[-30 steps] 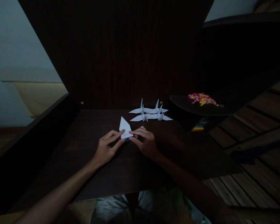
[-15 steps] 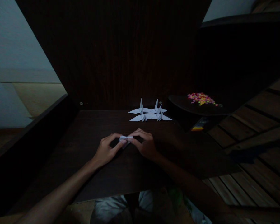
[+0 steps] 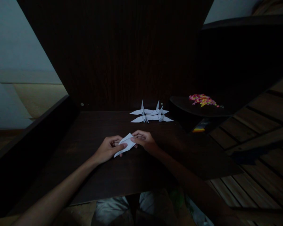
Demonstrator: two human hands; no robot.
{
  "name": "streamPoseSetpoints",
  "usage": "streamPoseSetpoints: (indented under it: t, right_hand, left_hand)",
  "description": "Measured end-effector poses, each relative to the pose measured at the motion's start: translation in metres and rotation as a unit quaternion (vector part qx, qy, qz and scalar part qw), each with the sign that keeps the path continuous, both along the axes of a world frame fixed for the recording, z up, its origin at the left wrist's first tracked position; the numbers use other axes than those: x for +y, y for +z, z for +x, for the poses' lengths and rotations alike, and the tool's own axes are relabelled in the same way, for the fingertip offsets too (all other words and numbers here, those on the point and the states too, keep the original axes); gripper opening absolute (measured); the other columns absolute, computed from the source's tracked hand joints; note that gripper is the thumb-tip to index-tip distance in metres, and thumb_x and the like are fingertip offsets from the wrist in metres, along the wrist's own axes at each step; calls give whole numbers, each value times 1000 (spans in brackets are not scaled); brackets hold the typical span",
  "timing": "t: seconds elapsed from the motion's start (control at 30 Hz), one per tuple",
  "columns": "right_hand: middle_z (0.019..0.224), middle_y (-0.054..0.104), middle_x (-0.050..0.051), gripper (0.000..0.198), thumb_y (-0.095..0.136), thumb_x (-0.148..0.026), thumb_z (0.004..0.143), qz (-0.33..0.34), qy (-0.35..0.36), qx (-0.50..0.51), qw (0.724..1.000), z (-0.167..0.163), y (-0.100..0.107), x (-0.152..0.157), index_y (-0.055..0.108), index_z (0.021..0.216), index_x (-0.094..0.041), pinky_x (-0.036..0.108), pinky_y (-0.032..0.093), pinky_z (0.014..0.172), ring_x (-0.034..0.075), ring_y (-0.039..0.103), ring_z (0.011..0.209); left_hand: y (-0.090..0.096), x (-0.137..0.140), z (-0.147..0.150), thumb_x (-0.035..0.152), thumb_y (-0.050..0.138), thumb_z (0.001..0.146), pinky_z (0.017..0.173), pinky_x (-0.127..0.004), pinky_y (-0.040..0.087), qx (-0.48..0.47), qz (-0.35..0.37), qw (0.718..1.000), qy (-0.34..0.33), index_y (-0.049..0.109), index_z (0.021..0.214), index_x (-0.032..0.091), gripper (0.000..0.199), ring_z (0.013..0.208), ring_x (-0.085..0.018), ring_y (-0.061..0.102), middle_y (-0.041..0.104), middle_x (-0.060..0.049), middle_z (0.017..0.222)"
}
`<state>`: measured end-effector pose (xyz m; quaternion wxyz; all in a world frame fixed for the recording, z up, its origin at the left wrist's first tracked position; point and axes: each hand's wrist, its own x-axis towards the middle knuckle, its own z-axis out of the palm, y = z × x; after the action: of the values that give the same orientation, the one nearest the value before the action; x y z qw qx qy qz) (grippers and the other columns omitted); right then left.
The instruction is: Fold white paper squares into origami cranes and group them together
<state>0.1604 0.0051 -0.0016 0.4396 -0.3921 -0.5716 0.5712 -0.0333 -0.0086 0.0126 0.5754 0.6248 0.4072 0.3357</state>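
Observation:
A folded piece of white paper [image 3: 129, 144], kite-like with a crease down its middle, is held between both hands above the dark desk [image 3: 103, 182]. My left hand [image 3: 109, 147] pinches its left side, thumb on top and fingers beneath. At the upper right corner, my right hand [image 3: 145, 140] grips the paper between thumb and fingers. Beyond the hands stand several white origami cranes [image 3: 152, 117], wings spread and touching or nearly touching in two rows.
On the right, a curved dark shelf [image 3: 179, 102] bears a pile of small colourful pieces [image 3: 204, 100]. Below it is a rainbow-edged item [image 3: 199, 129]. A low side panel [image 3: 37, 135] borders the desk on the left, and a tall dark back panel [image 3: 122, 56] rises behind.
The folded paper has turned from nearly edge-on to showing its broad face, slanting up to the right. Both hands have shifted their hold on it; the cranes have not moved.

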Motion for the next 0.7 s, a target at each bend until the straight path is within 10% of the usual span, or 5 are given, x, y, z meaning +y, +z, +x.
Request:
streamPoseSetpoints:
  t: [0.43, 0.7]
  right_hand:
    - [60, 51, -3, 26, 58, -39, 80, 91, -40, -69, 993, 2, -5, 2, 52, 67, -16, 23, 35, 55, 10, 47, 56]
    - [57, 50, -4, 32, 59, -48, 78, 25, -32, -43, 998, -3, -3, -1, 52, 71, -18, 21, 33, 46, 9, 45, 51]
  left_hand:
    - [1, 4, 1, 38, 67, 76, 52, -21, 43, 28, -13, 999, -19, 68, 72, 12, 26, 51, -11, 56, 63, 0, 56]
    - [-1, 4, 0, 37, 66, 78, 52, -21, 43, 11, -12, 999, -28, 69, 71, 12, 26, 50, -11, 55, 64, -2, 56]
